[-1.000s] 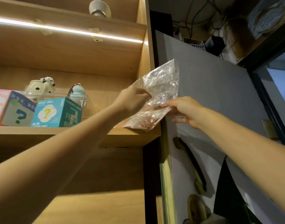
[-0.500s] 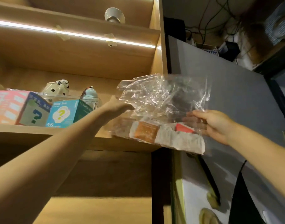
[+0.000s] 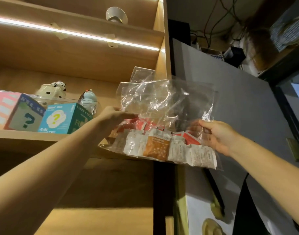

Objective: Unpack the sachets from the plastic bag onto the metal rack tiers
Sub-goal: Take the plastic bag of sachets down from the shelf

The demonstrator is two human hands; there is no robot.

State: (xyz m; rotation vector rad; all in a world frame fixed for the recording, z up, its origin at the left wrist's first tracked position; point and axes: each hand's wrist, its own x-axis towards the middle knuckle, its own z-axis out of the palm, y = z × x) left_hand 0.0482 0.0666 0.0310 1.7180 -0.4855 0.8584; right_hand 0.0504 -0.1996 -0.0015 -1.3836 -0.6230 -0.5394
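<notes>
A clear plastic bag [image 3: 167, 106] is held up in front of the wooden shelf's right end, its face turned toward me. Several sachets [image 3: 164, 146] lie in a row along its bottom: white ones, an orange one and red ones behind. My left hand [image 3: 114, 116] grips the bag's left edge. My right hand [image 3: 216, 134] pinches its right edge. The bag's lower left corner rests near the shelf board [image 3: 48, 138]. No metal rack is in view.
On the wooden shelf, at left, stand a pink box [image 3: 11, 111] and a teal box [image 3: 63, 117] with question marks, in front of a clear bin holding figurines [image 3: 52, 90]. A grey panel [image 3: 238, 102] stands to the right. A lit LED strip [image 3: 77, 33] runs overhead.
The bag has been pulled off the shelf end and spread wide between both hands, so the sachets inside now show. My right hand moved right and down.
</notes>
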